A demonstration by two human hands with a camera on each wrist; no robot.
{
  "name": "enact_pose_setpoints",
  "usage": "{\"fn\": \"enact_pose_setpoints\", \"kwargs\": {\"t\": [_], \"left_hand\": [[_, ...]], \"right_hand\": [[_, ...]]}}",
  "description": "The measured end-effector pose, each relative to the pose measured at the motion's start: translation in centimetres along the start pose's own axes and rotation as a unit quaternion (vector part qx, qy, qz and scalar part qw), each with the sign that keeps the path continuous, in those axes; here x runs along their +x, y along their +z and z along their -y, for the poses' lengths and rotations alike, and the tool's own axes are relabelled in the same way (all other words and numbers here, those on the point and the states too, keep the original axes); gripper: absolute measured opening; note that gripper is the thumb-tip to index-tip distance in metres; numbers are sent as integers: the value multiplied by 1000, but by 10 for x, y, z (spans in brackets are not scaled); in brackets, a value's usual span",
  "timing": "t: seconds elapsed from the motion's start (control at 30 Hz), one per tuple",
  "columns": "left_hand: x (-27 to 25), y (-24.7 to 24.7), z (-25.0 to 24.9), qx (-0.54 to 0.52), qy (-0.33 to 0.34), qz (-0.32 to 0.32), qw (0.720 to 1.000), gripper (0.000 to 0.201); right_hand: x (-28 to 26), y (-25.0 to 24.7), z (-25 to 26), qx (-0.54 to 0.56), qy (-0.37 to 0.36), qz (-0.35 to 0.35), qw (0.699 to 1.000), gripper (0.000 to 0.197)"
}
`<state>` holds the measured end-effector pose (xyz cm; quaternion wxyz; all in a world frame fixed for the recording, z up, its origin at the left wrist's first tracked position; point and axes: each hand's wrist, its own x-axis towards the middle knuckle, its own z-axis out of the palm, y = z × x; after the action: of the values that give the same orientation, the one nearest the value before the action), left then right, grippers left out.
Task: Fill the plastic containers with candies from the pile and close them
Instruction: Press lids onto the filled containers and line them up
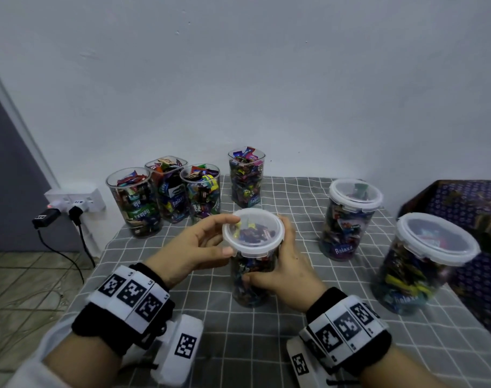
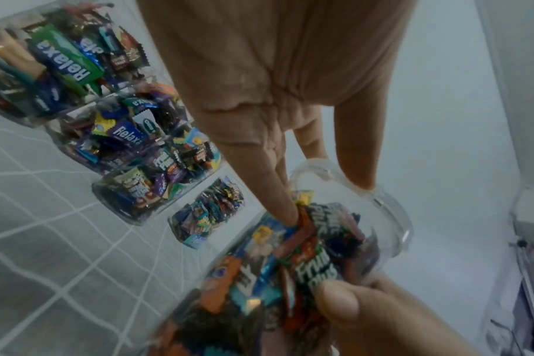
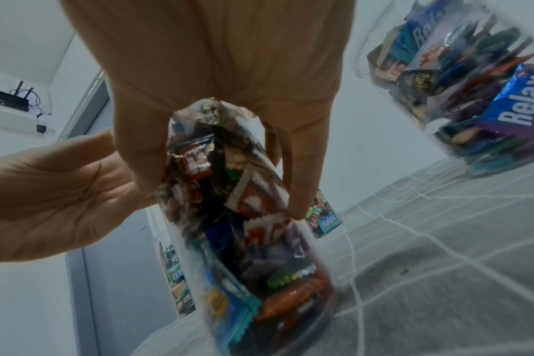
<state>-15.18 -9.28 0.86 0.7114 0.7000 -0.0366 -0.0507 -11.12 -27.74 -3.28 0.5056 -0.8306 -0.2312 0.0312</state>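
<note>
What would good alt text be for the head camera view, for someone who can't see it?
Two hands work on a candy-filled clear container on a grey checked tablecloth: the left hand grips its white lid, the right hand holds its body. Four open filled containers stand behind by the wall, two lidded ones to the right.

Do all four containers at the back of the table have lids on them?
No, the four back containers stand open with candies showing above their rims.
</note>
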Motion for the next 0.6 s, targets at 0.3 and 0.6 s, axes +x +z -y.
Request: {"fn": "enact_pose_setpoints", "kwargs": {"t": [0.3,0.6], "left_hand": [[-4,5,7,29,27,-29,999,44],[3,5,3,70,24,-44,996,47]], "right_hand": [[3,-2,-5,17,9,18,1000,89],[11,-2,-8,-13,41,41,998,106]]}}
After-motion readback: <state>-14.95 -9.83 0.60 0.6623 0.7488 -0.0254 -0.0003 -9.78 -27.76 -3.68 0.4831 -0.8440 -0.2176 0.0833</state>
